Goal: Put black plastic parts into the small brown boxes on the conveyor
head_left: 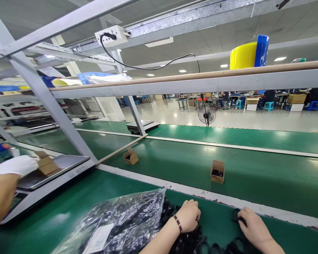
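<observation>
My left hand [188,216], with a beaded bracelet at the wrist, is closed over a pile of black parts [187,243]; what its curled fingers hold is hidden. My right hand [253,225] pinches a black ring [237,215] above the green tabletop, beside the white strip. More black rings [237,243] lie loose below and between the hands. To the left, a clear plastic bag [124,218] full of black parts lies with its mouth toward the pile and a white label on it.
Beyond the white strip, two small cardboard boxes [217,172] [130,156] stand on the green belt [175,158]; the nearer-right one contains black parts. At left, a co-worker's gloved hand [18,165] touches a box [46,164] on a scale [71,164]. A shelf rail [190,79] crosses overhead.
</observation>
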Motion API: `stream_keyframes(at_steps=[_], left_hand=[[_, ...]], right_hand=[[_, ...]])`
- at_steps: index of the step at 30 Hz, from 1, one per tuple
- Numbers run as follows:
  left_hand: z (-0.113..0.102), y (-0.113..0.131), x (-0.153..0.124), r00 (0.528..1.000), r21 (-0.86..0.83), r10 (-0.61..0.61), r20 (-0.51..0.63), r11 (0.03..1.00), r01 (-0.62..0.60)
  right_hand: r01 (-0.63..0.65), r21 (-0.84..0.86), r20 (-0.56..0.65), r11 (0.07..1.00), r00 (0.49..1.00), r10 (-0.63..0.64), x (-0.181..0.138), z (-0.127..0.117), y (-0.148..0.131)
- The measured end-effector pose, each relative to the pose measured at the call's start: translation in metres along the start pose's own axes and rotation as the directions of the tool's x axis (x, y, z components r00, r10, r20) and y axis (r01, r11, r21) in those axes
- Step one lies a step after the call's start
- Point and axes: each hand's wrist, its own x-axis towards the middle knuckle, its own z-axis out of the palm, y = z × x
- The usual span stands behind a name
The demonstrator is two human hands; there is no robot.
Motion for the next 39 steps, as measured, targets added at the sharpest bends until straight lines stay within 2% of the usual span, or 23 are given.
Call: stream_keyframes(at_steps=[3, 5, 9, 12, 15, 18, 20, 23, 25, 28, 31, 32, 33, 34, 36, 39], left_hand=[[0.003, 0.004, 0.002, 0.999, 0.043, 0.030, -0.030, 0.999, -0.028], [0.002, 0.006, 0.004, 0.995, 0.010, 0.048, -0.086, 0.999, -0.047], [-0.002, 0.014, 0.012, 0.952, -0.146, 0.043, -0.303, 0.985, -0.092], [0.002, 0.023, 0.023, 0.910, -0.194, -0.008, -0.415, 0.978, -0.080], [0.014, 0.032, 0.034, 0.930, -0.185, -0.046, -0.366, 0.982, -0.024], [0.028, 0.035, 0.040, 0.963, -0.161, -0.059, -0.263, 0.987, 0.016], [0.034, 0.034, 0.042, 0.971, -0.170, -0.049, -0.234, 0.985, 0.008], [0.040, 0.028, 0.045, 0.971, -0.224, -0.031, -0.237, 0.974, -0.023], [0.043, 0.022, 0.048, 0.969, -0.275, -0.030, -0.246, 0.961, -0.040], [0.047, 0.014, 0.054, 0.967, -0.344, -0.039, -0.251, 0.938, -0.052], [0.052, 0.008, 0.059, 0.966, -0.375, -0.051, -0.252, 0.926, -0.049], [0.053, 0.007, 0.061, 0.966, -0.376, -0.053, -0.254, 0.925, -0.049], [0.053, 0.007, 0.062, 0.965, -0.376, -0.054, -0.256, 0.925, -0.048], [0.054, 0.006, 0.063, 0.965, -0.376, -0.055, -0.257, 0.925, -0.047], [0.054, 0.006, 0.065, 0.965, -0.383, -0.056, -0.255, 0.923, -0.048], [0.055, 0.006, 0.066, 0.968, -0.395, -0.060, -0.245, 0.918, -0.043]], right_hand=[[0.001, -0.061, -0.048, 0.998, 0.999, -0.004, 0.001, 0.003, 0.007], [0.009, -0.110, -0.100, 0.994, 0.995, -0.020, 0.002, 0.003, 0.006], [-0.023, -0.217, -0.223, 0.976, 0.974, -0.027, 0.007, -0.008, 0.002], [-0.106, -0.288, -0.192, 0.952, 0.980, 0.051, 0.009, -0.018, -0.002], [-0.153, -0.358, -0.092, 0.921, 0.987, 0.128, 0.009, -0.024, -0.006], [-0.123, -0.384, -0.016, 0.915, 0.992, 0.127, 0.008, -0.024, -0.009], [-0.110, -0.387, 0.016, 0.916, 0.992, 0.126, 0.009, -0.022, -0.012], [-0.118, -0.377, 0.017, 0.919, 0.991, 0.134, 0.010, -0.024, -0.013], [-0.136, -0.363, -0.020, 0.922, 0.990, 0.138, 0.010, -0.033, -0.009], [-0.196, -0.350, -0.132, 0.916, 0.978, 0.159, 0.001, -0.064, 0.014], [-0.321, -0.347, -0.304, 0.881, 0.927, 0.218, -0.017, -0.103, 0.059], [-0.378, -0.343, -0.367, 0.860, 0.897, 0.248, -0.024, -0.115, 0.077], [-0.477, -0.330, -0.498, 0.815, 0.821, 0.279, -0.029, -0.126, 0.095], [-0.531, -0.318, -0.549, 0.785, 0.779, 0.304, -0.033, -0.134, 0.111], [-0.598, -0.302, -0.614, 0.742, 0.718, 0.329, -0.035, -0.144, 0.137], [-0.611, -0.320, -0.614, 0.724, 0.716, 0.333, -0.024, -0.147, 0.157]])
